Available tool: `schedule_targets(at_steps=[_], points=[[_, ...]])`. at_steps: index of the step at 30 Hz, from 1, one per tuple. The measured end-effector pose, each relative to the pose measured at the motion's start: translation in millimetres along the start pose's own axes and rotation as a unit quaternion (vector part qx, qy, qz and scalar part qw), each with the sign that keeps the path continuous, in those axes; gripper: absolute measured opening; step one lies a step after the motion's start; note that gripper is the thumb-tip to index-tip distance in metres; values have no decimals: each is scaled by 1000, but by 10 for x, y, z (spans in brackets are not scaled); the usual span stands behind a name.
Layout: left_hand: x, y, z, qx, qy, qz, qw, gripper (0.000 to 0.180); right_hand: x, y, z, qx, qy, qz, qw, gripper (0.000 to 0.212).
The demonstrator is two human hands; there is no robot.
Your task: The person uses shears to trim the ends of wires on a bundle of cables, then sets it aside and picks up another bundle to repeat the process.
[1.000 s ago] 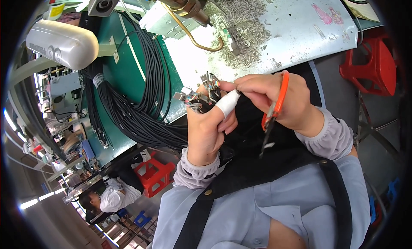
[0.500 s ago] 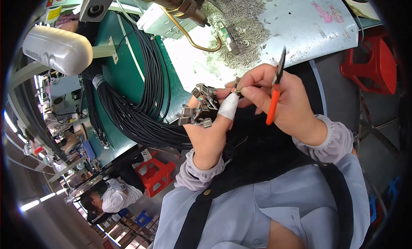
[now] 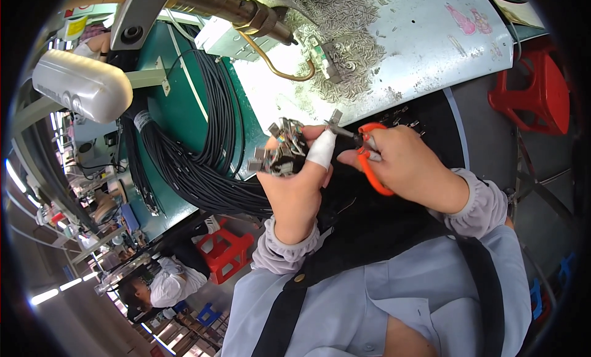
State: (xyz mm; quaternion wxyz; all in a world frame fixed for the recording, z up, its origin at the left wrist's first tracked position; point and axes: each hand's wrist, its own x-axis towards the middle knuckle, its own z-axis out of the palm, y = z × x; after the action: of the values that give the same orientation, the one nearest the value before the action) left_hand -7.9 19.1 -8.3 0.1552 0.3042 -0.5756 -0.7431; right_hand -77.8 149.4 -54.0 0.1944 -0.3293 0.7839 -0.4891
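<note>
My left hand (image 3: 292,200) is closed round several black cable ends with metal connectors (image 3: 282,149), which fan out over its back. A white wrap (image 3: 321,150) covers the thumb. One metal connector (image 3: 335,117) sticks up beyond the thumb tip, its lower part hidden. My right hand (image 3: 409,166) grips orange-handled pliers (image 3: 373,173), and their dark jaws point left, at the wire just below that connector. Whether the jaws are closed on it is too small to tell. From the left hand, a thick bundle of black cables (image 3: 197,183) runs off to the left.
A light worktop (image 3: 425,49) ahead carries a heap of small metal pins (image 3: 345,24) under a machine head (image 3: 246,15). At upper left hangs a white cylinder (image 3: 83,85). Red stools (image 3: 535,92) stand at right and lower left. A seated person (image 3: 169,283) is at lower left.
My right hand has turned the pliers from lying idle across the palm to pointing left, jaws at the connector. Its fingertips have left the wire. My left hand stays nearly in place.
</note>
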Motion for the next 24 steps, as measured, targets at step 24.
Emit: schedule_targets(at_steps=[24], points=[[862,145,-58,-82,-124,-132,980,9,848,41,-147,172,99,7,980,16]])
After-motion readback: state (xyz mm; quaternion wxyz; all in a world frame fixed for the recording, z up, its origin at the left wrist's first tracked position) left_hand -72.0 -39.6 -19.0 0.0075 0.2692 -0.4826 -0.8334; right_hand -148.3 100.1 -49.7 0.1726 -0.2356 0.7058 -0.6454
